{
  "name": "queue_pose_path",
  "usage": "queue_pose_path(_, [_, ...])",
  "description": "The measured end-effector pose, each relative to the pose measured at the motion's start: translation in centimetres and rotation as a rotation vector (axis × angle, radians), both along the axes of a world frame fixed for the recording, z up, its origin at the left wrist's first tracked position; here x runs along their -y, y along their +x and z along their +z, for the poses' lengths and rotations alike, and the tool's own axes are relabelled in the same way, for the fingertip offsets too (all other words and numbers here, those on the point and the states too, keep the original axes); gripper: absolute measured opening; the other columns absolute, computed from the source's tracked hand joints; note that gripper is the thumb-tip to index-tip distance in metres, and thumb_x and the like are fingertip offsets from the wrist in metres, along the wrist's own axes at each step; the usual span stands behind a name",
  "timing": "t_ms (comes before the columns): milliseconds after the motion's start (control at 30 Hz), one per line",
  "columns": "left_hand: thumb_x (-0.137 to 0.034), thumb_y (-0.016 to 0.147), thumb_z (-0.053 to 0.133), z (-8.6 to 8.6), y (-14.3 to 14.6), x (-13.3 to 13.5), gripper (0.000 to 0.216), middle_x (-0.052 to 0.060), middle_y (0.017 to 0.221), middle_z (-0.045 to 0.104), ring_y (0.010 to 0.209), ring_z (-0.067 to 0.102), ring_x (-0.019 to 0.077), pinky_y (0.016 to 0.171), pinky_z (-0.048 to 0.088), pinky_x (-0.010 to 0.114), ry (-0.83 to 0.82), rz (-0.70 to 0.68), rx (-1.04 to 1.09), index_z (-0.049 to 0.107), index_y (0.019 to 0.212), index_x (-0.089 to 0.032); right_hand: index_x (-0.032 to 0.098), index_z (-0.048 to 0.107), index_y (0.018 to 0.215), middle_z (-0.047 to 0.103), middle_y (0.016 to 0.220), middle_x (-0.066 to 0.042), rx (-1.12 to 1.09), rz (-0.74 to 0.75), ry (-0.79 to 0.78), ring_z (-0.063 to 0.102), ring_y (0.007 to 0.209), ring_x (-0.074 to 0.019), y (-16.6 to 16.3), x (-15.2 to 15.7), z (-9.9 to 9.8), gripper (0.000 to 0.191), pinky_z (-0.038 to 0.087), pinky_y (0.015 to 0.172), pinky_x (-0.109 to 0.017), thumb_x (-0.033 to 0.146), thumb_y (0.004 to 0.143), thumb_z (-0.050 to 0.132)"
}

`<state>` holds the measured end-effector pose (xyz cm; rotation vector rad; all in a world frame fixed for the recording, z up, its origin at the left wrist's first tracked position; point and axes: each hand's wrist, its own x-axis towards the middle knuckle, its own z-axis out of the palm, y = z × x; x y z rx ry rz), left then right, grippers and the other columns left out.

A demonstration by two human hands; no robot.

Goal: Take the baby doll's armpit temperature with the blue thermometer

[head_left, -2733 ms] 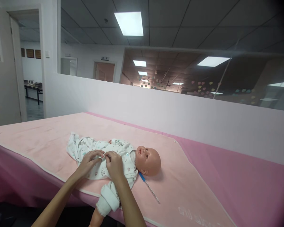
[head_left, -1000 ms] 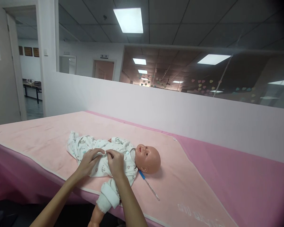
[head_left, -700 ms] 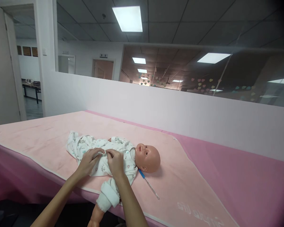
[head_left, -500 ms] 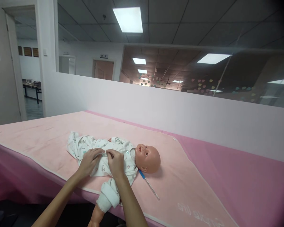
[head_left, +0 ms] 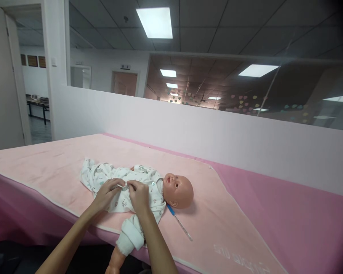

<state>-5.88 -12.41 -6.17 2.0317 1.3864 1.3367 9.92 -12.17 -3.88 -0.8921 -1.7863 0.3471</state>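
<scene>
A baby doll [head_left: 178, 190] lies on its back on a pale pink towel [head_left: 60, 167], head to the right. It wears a white printed romper [head_left: 100, 176]. My left hand [head_left: 106, 194] and my right hand [head_left: 139, 195] meet over the doll's chest, both with fingers pinched on the front edge of the romper near a small snap. One sleeve with a folded cuff [head_left: 128, 236] hangs over the table's near edge, and a bare doll arm [head_left: 114, 262] sticks out below it.
A thin thermometer with a blue end [head_left: 179, 222] lies on the towel just right of the doll's neck. A deeper pink cover [head_left: 303, 220] spreads to the right. A white half wall with a glass pane [head_left: 188, 129] runs behind the table. A doorway opens at the far left.
Both hands stay pinched on the romper's front at the chest, with only small finger shifts. The view has drifted slightly.
</scene>
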Motion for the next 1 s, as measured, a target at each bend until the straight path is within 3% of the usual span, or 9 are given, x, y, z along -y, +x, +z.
queue_pose_path(300, [-0.048,0.084,0.037,1.7,0.9,1.2,0.036,0.003,0.089,0.065,0.088,0.056,0.022,0.081,0.041,0.032,-0.064,0.048,-0.031,0.059,0.08,-0.02,0.019,0.07,0.082,0.071,0.08,-0.003,-0.019,-0.017,0.011,0.064,0.073,-0.0141,0.0,-0.1,0.0,0.024,0.048,0.072,-0.024,0.011,0.079,0.048])
queue_pose_path(533, [-0.049,0.079,0.051,1.1,0.7,0.1,0.036,0.002,0.091,0.067,0.078,0.062,0.019,0.066,0.043,0.026,-0.13,0.138,0.087,0.05,0.102,-0.022,0.019,0.068,0.079,0.068,0.076,-0.002,0.018,-0.024,0.036,0.061,0.07,-0.0141,0.1,0.1,0.1,0.024,0.046,0.069,-0.024,0.01,0.077,0.047])
queue_pose_path(733, [-0.048,0.082,0.046,1.6,0.1,0.2,0.036,0.005,0.1,0.067,0.097,0.059,0.0234,0.086,0.043,0.032,-0.062,-0.001,-0.102,0.07,0.092,-0.023,0.019,0.067,0.087,0.063,0.095,-0.005,-0.011,-0.056,0.063,0.06,0.083,-0.0139,0.1,-0.1,-0.3,0.033,0.046,0.072,-0.023,0.003,0.072,0.042])
queue_pose_path(867, [-0.051,0.078,0.054,2.2,-1.7,0.3,0.04,0.003,0.113,0.063,0.107,0.055,0.0252,0.093,0.041,0.034,-0.112,-0.086,-0.205,0.067,0.108,-0.028,0.02,0.066,0.09,0.06,0.092,-0.005,-0.037,-0.109,0.038,0.059,0.082,-0.0141,0.1,0.0,-0.2,0.032,0.046,0.072,-0.024,0.006,0.076,0.041])
queue_pose_path(1000, [-0.052,0.073,0.06,3.8,-3.3,-0.5,0.043,0.004,0.111,0.064,0.104,0.056,0.0256,0.089,0.043,0.032,-0.193,-0.115,-0.16,0.067,0.108,-0.026,0.019,0.064,0.091,0.06,0.089,-0.005,-0.076,-0.147,0.034,0.058,0.083,-0.0149,0.3,0.3,0.4,0.025,0.046,0.073,-0.025,0.015,0.084,0.04])
